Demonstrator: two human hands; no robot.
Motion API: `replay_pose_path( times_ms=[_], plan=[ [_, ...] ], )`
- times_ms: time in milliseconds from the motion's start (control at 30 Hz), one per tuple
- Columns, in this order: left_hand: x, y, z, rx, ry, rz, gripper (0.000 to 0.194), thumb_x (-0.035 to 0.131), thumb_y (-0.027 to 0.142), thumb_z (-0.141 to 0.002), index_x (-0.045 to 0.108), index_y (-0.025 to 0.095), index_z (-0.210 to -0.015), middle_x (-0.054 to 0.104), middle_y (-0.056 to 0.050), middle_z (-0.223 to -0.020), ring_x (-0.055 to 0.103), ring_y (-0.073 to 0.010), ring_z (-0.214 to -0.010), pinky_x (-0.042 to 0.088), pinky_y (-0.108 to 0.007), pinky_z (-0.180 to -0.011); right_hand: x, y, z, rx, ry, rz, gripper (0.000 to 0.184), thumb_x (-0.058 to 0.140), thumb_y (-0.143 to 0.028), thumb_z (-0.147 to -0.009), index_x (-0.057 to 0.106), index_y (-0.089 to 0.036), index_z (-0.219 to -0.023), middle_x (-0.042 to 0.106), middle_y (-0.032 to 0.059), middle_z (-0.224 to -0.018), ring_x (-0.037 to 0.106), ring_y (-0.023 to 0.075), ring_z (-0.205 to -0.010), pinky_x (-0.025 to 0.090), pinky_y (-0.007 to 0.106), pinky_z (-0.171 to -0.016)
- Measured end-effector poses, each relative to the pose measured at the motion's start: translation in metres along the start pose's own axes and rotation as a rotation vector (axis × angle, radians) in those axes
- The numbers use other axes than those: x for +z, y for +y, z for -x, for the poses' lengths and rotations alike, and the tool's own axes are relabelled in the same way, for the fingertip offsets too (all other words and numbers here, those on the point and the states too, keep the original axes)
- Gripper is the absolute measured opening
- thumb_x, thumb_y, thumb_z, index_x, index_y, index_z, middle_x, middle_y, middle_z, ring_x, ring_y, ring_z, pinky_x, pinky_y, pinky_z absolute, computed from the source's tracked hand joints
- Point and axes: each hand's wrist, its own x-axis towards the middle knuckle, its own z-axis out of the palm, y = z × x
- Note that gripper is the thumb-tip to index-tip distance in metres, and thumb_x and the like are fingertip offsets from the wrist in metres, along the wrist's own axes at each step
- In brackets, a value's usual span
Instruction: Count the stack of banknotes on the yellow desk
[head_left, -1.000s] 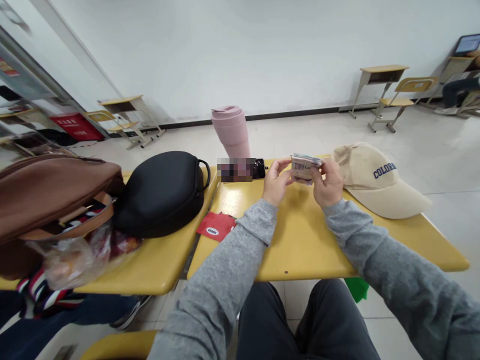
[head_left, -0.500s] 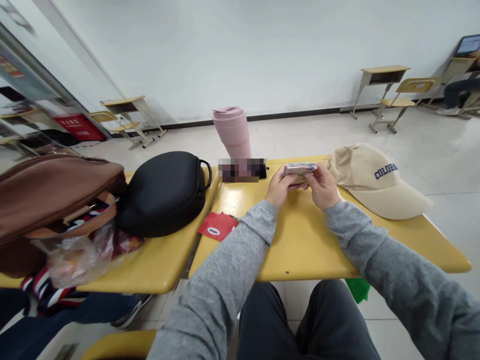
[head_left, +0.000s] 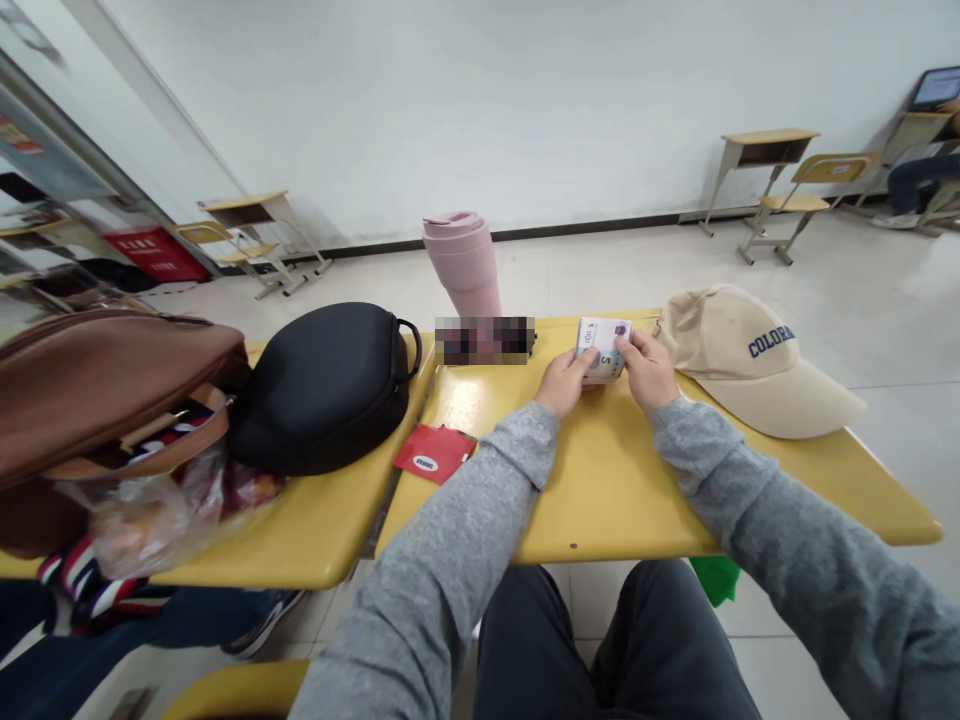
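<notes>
Both my hands hold a thick stack of printed cards (head_left: pixel 602 340) above the yellow desk. Its upper face is white with blue and purple print and a large figure 5. My left hand (head_left: pixel 565 382) grips the left edge, thumb on the face. On the right side, my right hand (head_left: pixel 649 368) pinches the stack with its thumb near the purple mark. The fingers beneath are mostly hidden. Closest to my right hand is a cream cap (head_left: pixel 757 365) with blue lettering. A flat red packet (head_left: pixel 435 453) with a white oval label lies left of my left forearm.
A pink tumbler (head_left: pixel 465 265) stands at the desk's (head_left: pixel 600 500) far edge, behind a pixelated dark object. On the adjoining desk are a black rounded case (head_left: pixel 322 385), a brown bag (head_left: pixel 112 390) and a clear plastic bag (head_left: pixel 150 520). Someone's leg shows at lower left.
The stack has tilted up from nearly edge-on, so its printed face now shows toward me. My hands have shifted slightly, still holding it at both sides.
</notes>
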Motion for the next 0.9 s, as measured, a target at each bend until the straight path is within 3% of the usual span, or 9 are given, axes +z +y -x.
replay_pose_path(
  times_ms=[200, 300, 467, 700, 900],
  plan=[
    [0.002, 0.002, 0.0, -0.084, 0.059, 0.0, 0.034, 0.055, 0.043, -0.078, 0.064, 0.013, -0.092, 0.069, -0.01, -0.088, 0.064, -0.0214, -0.08, 0.052, -0.034, -0.071, 0.005, 0.002, -0.004, 0.247, -0.006, -0.176, 0.029, 0.063, -0.045, -0.064, 0.059, -0.016, -0.068, 0.056, -0.001, -0.058, 0.049, 0.0125, -0.055, 0.039, 0.026, -0.055],
    [0.006, 0.009, 0.003, -0.168, 0.114, -0.025, 0.03, 0.052, 0.04, -0.079, 0.062, 0.014, -0.092, 0.068, -0.009, -0.088, 0.064, -0.0206, -0.074, 0.053, -0.033, -0.064, 0.004, 0.0, -0.004, 0.301, -0.014, -0.154, 0.029, 0.064, -0.045, -0.062, 0.056, -0.017, -0.063, 0.051, -0.0023, -0.052, 0.047, 0.0123, -0.053, 0.037, 0.026, -0.053],
    [0.009, 0.021, 0.009, -0.281, 0.115, 0.028, 0.027, 0.054, 0.037, -0.077, 0.06, 0.017, -0.096, 0.067, -0.008, -0.091, 0.065, -0.0196, -0.071, 0.054, -0.033, -0.062, 0.003, -0.007, -0.002, 0.305, -0.036, -0.123, 0.026, 0.063, -0.043, -0.064, 0.056, -0.018, -0.065, 0.048, -0.0042, -0.05, 0.046, 0.0115, -0.052, 0.035, 0.025, -0.052],
    [0.009, 0.022, 0.009, -0.294, 0.144, 0.054, 0.029, 0.054, 0.037, -0.077, 0.059, 0.016, -0.096, 0.067, -0.008, -0.088, 0.065, -0.0184, -0.069, 0.053, -0.031, -0.061, 0.005, -0.009, 0.002, 0.314, -0.081, -0.108, 0.028, 0.06, -0.045, -0.066, 0.058, -0.017, -0.072, 0.052, -0.0028, -0.055, 0.046, 0.0115, -0.052, 0.036, 0.025, -0.052],
    [0.012, 0.022, 0.009, -0.282, 0.179, 0.024, 0.03, 0.052, 0.037, -0.08, 0.057, 0.017, -0.1, 0.066, -0.008, -0.088, 0.064, -0.0171, -0.067, 0.052, -0.03, -0.06, 0.004, 0.004, -0.001, 0.167, -0.103, 0.076, 0.035, 0.053, -0.048, -0.072, 0.062, -0.017, -0.084, 0.061, 0.0009, -0.07, 0.052, 0.0148, -0.064, 0.04, 0.026, -0.059]
  ],
)
